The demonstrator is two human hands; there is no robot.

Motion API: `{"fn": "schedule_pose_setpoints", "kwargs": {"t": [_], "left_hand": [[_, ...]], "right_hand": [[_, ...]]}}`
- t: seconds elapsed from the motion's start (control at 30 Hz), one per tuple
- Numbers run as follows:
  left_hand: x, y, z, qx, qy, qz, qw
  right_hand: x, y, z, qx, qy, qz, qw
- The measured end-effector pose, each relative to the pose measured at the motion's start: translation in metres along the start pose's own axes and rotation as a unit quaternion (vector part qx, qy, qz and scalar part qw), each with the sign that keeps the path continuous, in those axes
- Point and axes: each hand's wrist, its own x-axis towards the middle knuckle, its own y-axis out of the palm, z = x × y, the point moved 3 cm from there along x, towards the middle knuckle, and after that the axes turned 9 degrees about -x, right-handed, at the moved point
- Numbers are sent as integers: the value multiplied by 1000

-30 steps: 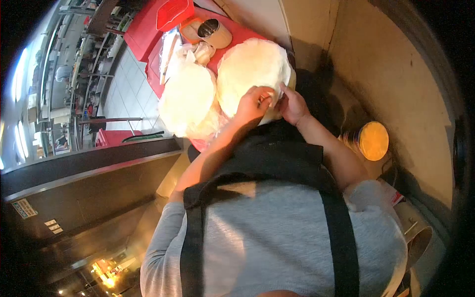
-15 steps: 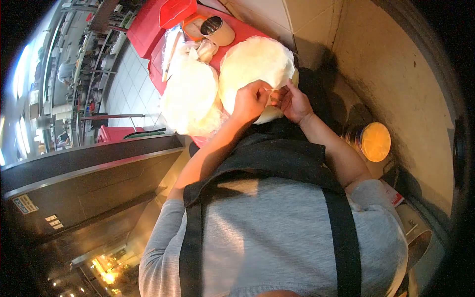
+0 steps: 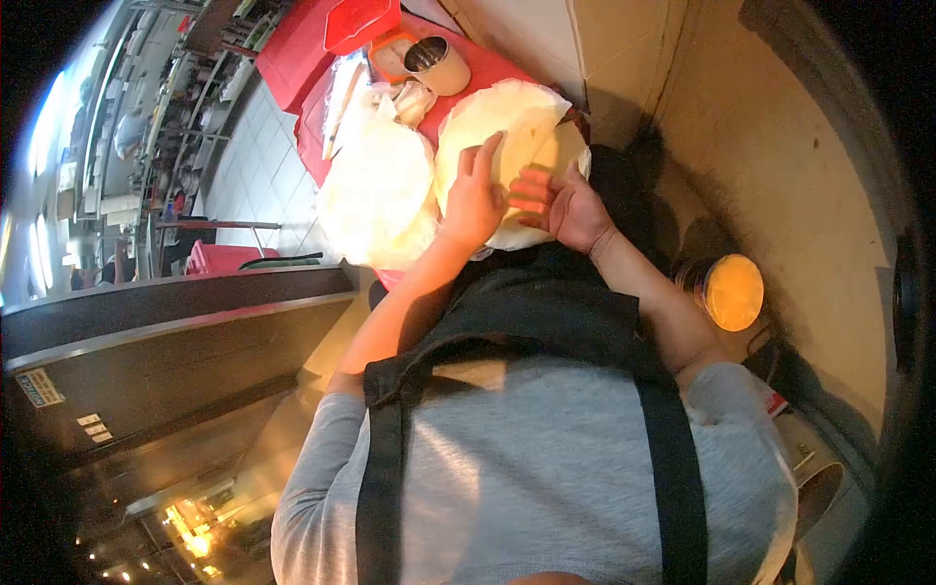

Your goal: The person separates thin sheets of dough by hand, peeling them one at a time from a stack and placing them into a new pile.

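A stack of pale, thin round sheets (image 3: 531, 117), looking like dough wrappers, lies in front of me. My left hand (image 3: 475, 203) is over its near left part, fingers stretched out and spread, nothing visible in them. At its near right edge is my right hand (image 3: 577, 210), palm turned inward and fingers apart, also with nothing visible in it. Whether either hand touches the top sheet is hard to tell. Beside it on the left sits a second round stack (image 3: 375, 200), washed out by bright light, with clear plastic around its edge.
A red surface (image 3: 487, 63) carries the stacks. At its far end are a metal cup (image 3: 439, 66), an orange-rimmed container (image 3: 390, 54), a red tray (image 3: 361, 21) and a crumpled bag (image 3: 414, 102). A can (image 3: 733, 292) stands low right; a dark counter (image 3: 185, 341) runs along the left.
My fingers were pinched together at the near edge of the right stack; now they are spread. My left hand has moved slightly left, away from my right hand. The top sheet lies flatter.
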Motion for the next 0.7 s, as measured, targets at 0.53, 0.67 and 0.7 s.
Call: {"fn": "schedule_pose_setpoints", "kwargs": {"t": [0.53,0.67,0.7], "left_hand": [[43,-72,-86,-46,233,38,971],[43,-117,-72,22,293,23,955],[39,-124,-47,44,237,-5,970]], "right_hand": [[13,-4,3,12,32,1,999],[-3,21,20,86,-88,56,991],[-6,25,22,91,-106,50,989]]}}
